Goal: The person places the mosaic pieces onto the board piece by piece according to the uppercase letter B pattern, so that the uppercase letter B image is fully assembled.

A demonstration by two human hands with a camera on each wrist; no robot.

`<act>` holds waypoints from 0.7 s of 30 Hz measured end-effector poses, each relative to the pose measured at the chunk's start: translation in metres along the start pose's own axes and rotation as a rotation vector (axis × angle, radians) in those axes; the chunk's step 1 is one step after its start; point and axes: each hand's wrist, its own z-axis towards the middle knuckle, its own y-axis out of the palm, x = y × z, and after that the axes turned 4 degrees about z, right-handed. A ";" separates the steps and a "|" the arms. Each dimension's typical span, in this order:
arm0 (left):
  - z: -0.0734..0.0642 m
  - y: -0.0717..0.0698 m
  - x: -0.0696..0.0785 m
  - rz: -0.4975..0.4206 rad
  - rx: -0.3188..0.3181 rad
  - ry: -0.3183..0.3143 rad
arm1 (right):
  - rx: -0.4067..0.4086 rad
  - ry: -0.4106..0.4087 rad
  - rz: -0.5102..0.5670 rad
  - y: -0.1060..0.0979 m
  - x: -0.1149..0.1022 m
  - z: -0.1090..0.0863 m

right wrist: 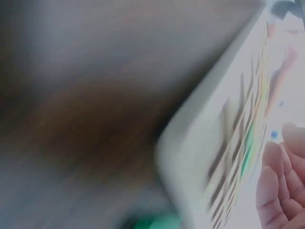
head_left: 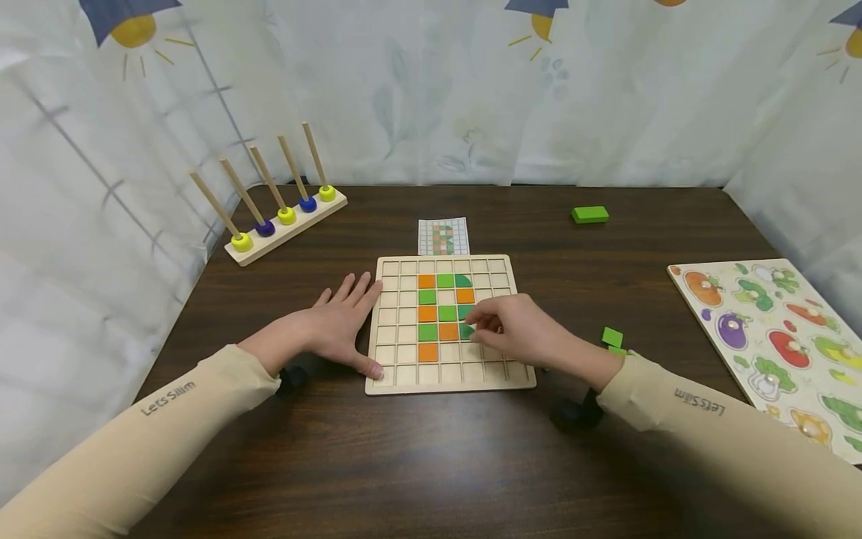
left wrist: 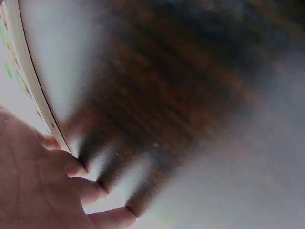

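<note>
A wooden grid board (head_left: 397, 374) lies on the dark table. Orange tiles (head_left: 427, 352), light green tiles (head_left: 427, 332) and darker green curved tiles (head_left: 462, 281) fill some of its cells. My left hand (head_left: 334, 326) rests at the board's left edge, fingers spread, thumb on the near-left corner. Over the board's right part, my right hand (head_left: 518, 328) has loosely bent fingers, their tips right beside a dark green curved tile (head_left: 466, 331) in its cell. No tile shows between the right fingers (right wrist: 267, 186) in the right wrist view.
Behind the board lies a pattern card (head_left: 443, 236). A peg stand (head_left: 286, 233) with yellow and blue rings is at back left. Right of the board are loose green tiles (head_left: 612, 337), a green block (head_left: 590, 215) and a vegetable puzzle board (head_left: 734, 329). Curtains enclose the table.
</note>
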 end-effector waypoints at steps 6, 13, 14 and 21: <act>-0.001 0.001 -0.001 -0.005 -0.004 0.002 | 0.082 0.051 -0.028 -0.032 0.047 -0.033; -0.001 -0.001 0.001 -0.007 -0.009 0.000 | 0.039 0.128 -0.101 -0.059 0.081 -0.070; -0.001 -0.001 0.001 -0.006 -0.009 -0.002 | 0.026 0.129 -0.114 -0.062 0.084 -0.074; 0.000 -0.001 0.001 -0.008 -0.012 -0.005 | -0.008 0.136 -0.191 -0.074 0.101 -0.091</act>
